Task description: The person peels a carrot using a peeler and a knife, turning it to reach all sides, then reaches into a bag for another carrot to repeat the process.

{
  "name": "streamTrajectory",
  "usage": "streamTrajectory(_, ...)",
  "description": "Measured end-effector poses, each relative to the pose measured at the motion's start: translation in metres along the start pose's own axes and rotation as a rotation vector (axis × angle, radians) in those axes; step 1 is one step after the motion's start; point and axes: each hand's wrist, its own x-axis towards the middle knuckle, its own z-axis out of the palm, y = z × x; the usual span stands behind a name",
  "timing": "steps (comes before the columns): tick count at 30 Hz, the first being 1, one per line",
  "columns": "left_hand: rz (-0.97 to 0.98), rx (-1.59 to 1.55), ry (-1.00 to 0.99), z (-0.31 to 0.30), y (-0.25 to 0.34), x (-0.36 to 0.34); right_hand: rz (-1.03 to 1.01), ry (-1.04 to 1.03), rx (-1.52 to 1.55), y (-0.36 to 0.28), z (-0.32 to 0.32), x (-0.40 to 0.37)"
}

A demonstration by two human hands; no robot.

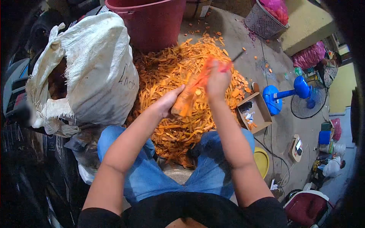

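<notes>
My left hand point(169, 102) is wrapped round the lower end of a thick orange carrot point(183, 104), partly peeled with brownish patches. My right hand point(218, 81) is closed on a tool with a red-orange part, blurred by motion, beside the carrot's upper end; a dark thin piece point(238, 56) sticks out beyond it to the upper right. Beneath both hands lies a large heap of orange peelings point(163, 85), with small round orange slices point(239, 85) along its right side.
A white woven sack point(99, 72) stands at the left, a large red tub point(152, 26) behind the heap. To the right are a cardboard box point(262, 108), a blue fan point(281, 94), cables and a yellow lid point(261, 161). A grey basket point(265, 21) is at the back right.
</notes>
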Motion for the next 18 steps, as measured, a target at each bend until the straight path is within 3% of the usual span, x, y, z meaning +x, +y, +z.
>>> streamTrajectory(2,0.009,-0.007,-0.003,-0.005,-0.004,0.009,-0.068,-0.096,0.011,-0.009,0.007,-0.031)
streamTrajectory(4,0.135,-0.012,0.035,-0.005,-0.006,0.012,-0.154,-0.29,-0.244,-0.024,0.006,-0.046)
streamTrajectory(7,0.048,0.197,0.022,-0.006,-0.008,0.003,-0.203,0.03,-0.37,-0.003,0.003,0.002)
streamTrajectory(9,-0.04,0.369,-0.04,-0.002,-0.013,-0.004,-0.178,0.196,-0.27,0.031,-0.021,0.048)
streamTrajectory(10,-0.048,0.372,-0.043,-0.002,-0.014,-0.005,-0.172,0.202,-0.275,0.037,-0.025,0.048)
streamTrajectory(12,-0.041,0.182,0.002,-0.001,-0.005,-0.001,0.121,0.162,-0.073,0.043,-0.027,0.053)
streamTrajectory(13,-0.018,0.17,-0.004,-0.005,-0.001,0.002,0.16,0.031,0.208,0.01,-0.016,0.029)
streamTrajectory(15,0.011,0.088,-0.029,-0.009,-0.002,0.011,-0.018,-0.088,-0.025,-0.025,-0.001,-0.018)
streamTrajectory(18,0.03,0.08,-0.057,-0.014,-0.004,0.015,-0.179,-0.236,-0.248,-0.021,0.003,-0.041)
